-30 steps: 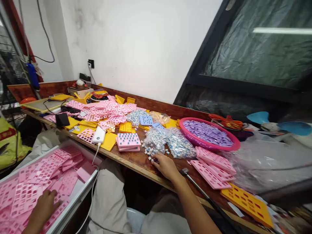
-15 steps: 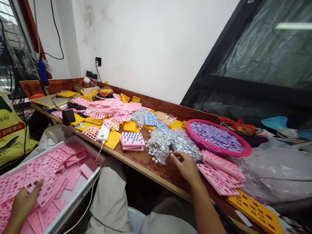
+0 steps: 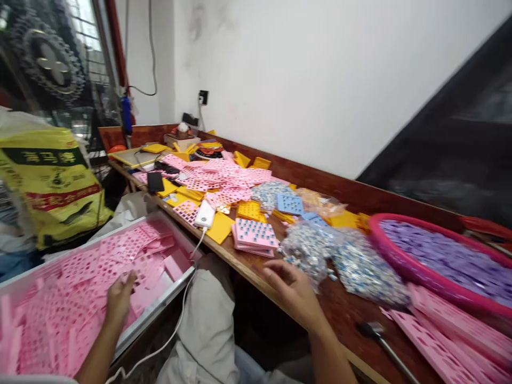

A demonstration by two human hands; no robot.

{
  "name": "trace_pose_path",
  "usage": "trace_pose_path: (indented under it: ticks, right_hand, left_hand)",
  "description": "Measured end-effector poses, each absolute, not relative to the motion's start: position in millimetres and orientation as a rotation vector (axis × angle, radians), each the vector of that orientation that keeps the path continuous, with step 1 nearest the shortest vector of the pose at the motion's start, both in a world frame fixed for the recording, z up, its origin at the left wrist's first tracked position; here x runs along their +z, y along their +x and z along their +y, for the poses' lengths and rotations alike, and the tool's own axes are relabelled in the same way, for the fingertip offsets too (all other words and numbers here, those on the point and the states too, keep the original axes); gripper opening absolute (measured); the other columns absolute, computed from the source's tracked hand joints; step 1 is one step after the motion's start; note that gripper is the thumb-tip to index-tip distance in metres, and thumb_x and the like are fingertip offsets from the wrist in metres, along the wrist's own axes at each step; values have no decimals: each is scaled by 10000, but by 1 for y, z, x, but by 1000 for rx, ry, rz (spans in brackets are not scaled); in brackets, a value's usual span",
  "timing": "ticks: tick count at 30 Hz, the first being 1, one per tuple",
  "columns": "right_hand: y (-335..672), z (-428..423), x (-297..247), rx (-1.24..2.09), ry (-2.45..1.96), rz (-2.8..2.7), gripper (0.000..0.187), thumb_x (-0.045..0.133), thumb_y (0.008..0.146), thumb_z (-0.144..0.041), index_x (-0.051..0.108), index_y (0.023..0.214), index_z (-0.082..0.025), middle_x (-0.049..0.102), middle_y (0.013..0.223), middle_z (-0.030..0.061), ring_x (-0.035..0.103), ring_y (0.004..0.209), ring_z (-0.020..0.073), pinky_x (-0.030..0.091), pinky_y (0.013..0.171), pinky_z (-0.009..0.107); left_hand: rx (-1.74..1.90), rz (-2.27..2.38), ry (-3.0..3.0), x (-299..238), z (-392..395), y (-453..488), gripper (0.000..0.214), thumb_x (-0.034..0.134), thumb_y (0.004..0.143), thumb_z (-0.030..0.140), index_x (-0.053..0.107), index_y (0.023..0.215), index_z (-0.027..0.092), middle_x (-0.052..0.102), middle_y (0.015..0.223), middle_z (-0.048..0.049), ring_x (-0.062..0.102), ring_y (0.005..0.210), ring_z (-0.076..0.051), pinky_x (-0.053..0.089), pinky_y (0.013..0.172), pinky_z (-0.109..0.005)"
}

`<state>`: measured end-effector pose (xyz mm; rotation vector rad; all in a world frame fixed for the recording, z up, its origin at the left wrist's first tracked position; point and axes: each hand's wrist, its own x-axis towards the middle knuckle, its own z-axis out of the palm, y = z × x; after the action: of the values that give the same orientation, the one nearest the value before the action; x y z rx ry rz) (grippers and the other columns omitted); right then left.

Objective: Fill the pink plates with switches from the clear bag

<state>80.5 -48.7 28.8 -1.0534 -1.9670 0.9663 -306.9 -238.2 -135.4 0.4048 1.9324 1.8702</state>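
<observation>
My left hand (image 3: 119, 296) is down in a white drawer (image 3: 150, 304) full of pink perforated plates (image 3: 86, 272). Its thumb and fingers pinch the edge of one of these plates; blur softens the detail there. Over the table's front edge hovers my right hand (image 3: 296, 293), fingers loosely apart and nothing visible in them. Just beyond it lies a short stack of pink plates (image 3: 256, 234), the top one dotted with small blue pieces. Close to its right are two clear bags, one of small white-and-blue pieces (image 3: 308, 248) and a fuller one (image 3: 372, 266).
A magenta basket (image 3: 376, 234) holds purple pieces, with more pink plates (image 3: 452, 330) in front. A metal-shafted tool (image 3: 384, 341) lies on the table. A white power bank (image 3: 205, 214) trails a cable past my knee. Pink and yellow plates cover the far table.
The view has swung left, so the table contents appear farther right. My right hand has moved from beside the bag to nearer the pink stack. My left hand stays in the drawer, farther right.
</observation>
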Motion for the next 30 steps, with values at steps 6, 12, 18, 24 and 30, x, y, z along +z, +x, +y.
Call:
trace_pose_path:
  ticks: [6, 12, 18, 24, 30]
  right_hand:
    - [-47, -107, -44, 1382, -700, -2165, 426, 708, 873, -396, 645, 1253, -214, 699, 1149, 86, 618, 759, 168, 509, 693, 283]
    - [-111, -125, -120, 1724, -689, -1901, 334, 599, 922, -502, 616, 831, -181, 573, 692, -2, 520, 596, 144, 433, 545, 242]
    - [-109, -142, -153, 1839, -798, -1688, 392, 657, 851, -555, 591, 823, -170, 540, 662, -23, 491, 521, 125, 386, 482, 232]
    - [-105, -149, -144, 1428, -800, -1752, 301, 595, 931, -442, 696, 917, -159, 666, 778, 35, 589, 674, 170, 453, 615, 260]
    - [-100, -148, -146, 1030, -785, -2043, 209, 542, 949, -274, 728, 893, -197, 709, 838, 60, 645, 753, 205, 454, 701, 284]
  left_hand:
    - [1794, 1914, 638, -138, -218, -268, 575, 590, 832, 737, 635, 926, 172, 675, 792, -35, 619, 719, -179, 501, 678, -276]
    - [1455, 2039, 898, -144, -207, -305, 608, 464, 923, 708, 688, 1049, 157, 727, 966, -102, 673, 831, -219, 539, 707, -305]
    - [755, 2357, 1000, -187, -169, -367, 347, 606, 976, 415, 631, 1206, 157, 655, 1206, -98, 652, 1045, -227, 564, 898, -425]
    - [241, 2518, 1059, -232, -153, -363, 384, 631, 969, 369, 589, 1286, 158, 613, 1288, -109, 637, 1100, -243, 565, 922, -454]
    - [68, 2530, 1081, -242, -136, -379, 389, 636, 965, 371, 592, 1283, 150, 614, 1282, -111, 638, 1100, -245, 564, 923, -448]
